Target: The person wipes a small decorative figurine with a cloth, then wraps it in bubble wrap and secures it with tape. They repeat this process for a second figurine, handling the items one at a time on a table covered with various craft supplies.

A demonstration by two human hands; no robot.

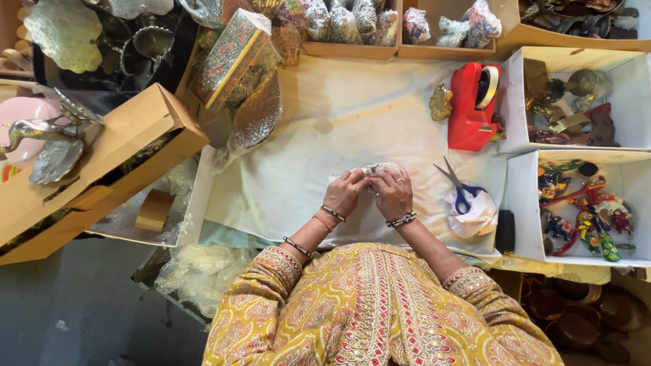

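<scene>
**A:** Lighting's pretty even here, soft and bright from overhead. The pale cloth on the desk is the brightest patch, almost washed out near the top, no harsh glare though.

**B:** Yeah, shadows are weak, just faint soft ones under the hands and beside the red tape dispenser. The bottom left floor goes dim and murky. Centre is sharp, but the corners look a bit stretched and softer, wide-lens style. Small glints on the brass pieces top left.
</scene>
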